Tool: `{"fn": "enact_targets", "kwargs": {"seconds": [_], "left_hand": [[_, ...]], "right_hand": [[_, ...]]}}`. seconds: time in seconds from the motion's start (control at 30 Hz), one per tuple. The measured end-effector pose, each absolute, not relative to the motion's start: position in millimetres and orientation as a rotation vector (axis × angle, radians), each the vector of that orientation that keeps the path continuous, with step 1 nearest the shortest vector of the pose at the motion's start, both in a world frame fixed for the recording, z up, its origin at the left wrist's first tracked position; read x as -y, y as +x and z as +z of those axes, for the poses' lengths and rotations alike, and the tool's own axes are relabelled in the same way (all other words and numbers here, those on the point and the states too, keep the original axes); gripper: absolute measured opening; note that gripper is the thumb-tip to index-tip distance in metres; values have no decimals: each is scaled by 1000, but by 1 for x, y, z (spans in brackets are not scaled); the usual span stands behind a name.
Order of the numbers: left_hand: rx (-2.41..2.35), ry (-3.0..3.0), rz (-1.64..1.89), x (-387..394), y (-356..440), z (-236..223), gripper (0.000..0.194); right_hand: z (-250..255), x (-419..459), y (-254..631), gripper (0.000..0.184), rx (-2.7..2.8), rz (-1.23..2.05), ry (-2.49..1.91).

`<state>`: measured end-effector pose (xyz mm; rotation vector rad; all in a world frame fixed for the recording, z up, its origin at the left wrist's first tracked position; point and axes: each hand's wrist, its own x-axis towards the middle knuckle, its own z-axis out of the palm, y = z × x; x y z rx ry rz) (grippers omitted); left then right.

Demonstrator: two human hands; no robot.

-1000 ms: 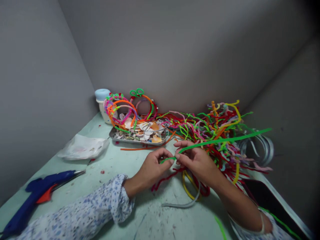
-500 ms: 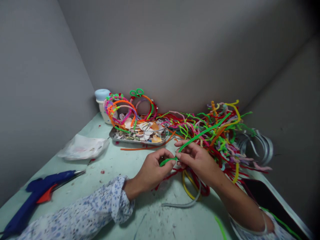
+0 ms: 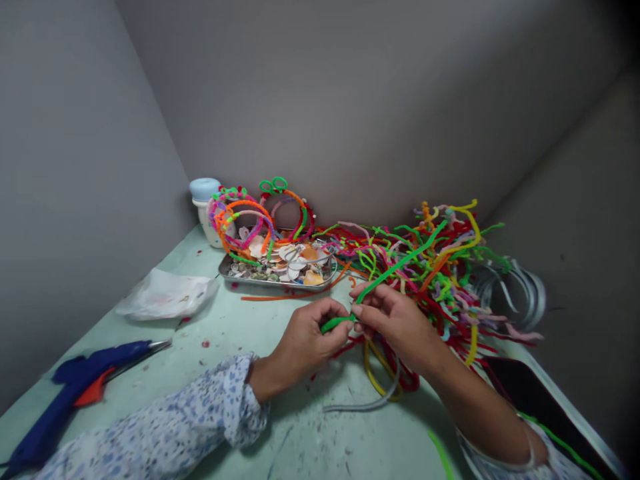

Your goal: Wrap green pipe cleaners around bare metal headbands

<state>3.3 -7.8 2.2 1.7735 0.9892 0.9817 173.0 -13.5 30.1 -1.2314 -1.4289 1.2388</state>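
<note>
Leftmost on the pale green counter (image 3: 300,443), lying with its metal tip aimed toward the middle: a blue glue gun (image 3: 83,377) with an orange trigger. Beyond it, a crumpled whitish bag (image 3: 165,293), contents too blurred to tell. Farther back, near the wall, a pale jar (image 3: 204,215) with a light blue lid, partly behind bright fuzzy hoops (image 3: 243,202) on and over a metal tray (image 3: 273,285) of shells (image 3: 290,255). Nearer, out from a blue-flecked sleeve (image 3: 200,407), the left hand (image 3: 305,337), thumb and forefinger pinching the short end of a green pipe cleaner (image 3: 400,265). Close by, nearly touching, the right hand (image 3: 403,327), thumb and forefinger pinching the same strand, its long end slanting up and rightward in front of a tangled multicoloured pile (image 3: 453,293). Below the right hand, a grey strip (image 3: 360,408) and a yellow loop (image 3: 370,370) on the counter. Rightmost, some silvery grey bands (image 3: 537,303) beside the pile, and nearer, a dark flat object (image 3: 533,393), partly hidden by the right forearm.
</note>
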Motion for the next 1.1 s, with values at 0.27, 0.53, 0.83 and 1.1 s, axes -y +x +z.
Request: {"fn": "enact_targets", "kwargs": {"seconds": [0.27,0.53,0.83,1.1], "left_hand": [[-957,1772,981,9,3,5,12],[-964,1764,980,8,2,2,10],[-982,1783,987,11,2,4,8],[-949,1778,979,11,2,4,8]], "right_hand": [[30,14,173,26,1453,1182,-1269],[32,15,171,26,1461,1157,-1275],[32,15,172,26,1454,1184,-1278],[33,16,172,26,1450,1178,-1281]]}}
